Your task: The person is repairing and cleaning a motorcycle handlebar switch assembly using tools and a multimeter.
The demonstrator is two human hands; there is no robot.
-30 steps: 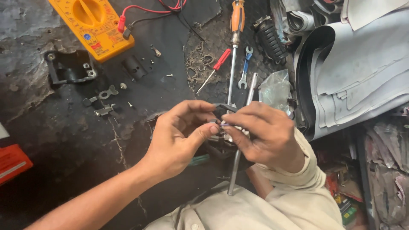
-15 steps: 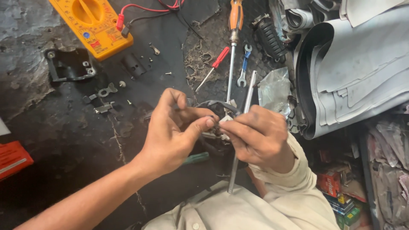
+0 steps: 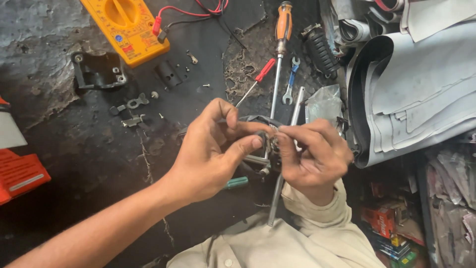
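Fingers curl in on both sides: the left hand [image 3: 210, 151] pinches a small dark metal part [image 3: 263, 139] between thumb and forefinger, and the right hand [image 3: 312, 154] nips its other edge with closed fingertips. It sits between the hands, above a grimy bench [image 3: 89, 149], near a steel rod [image 3: 285, 159] and screwdrivers [image 3: 277, 59].
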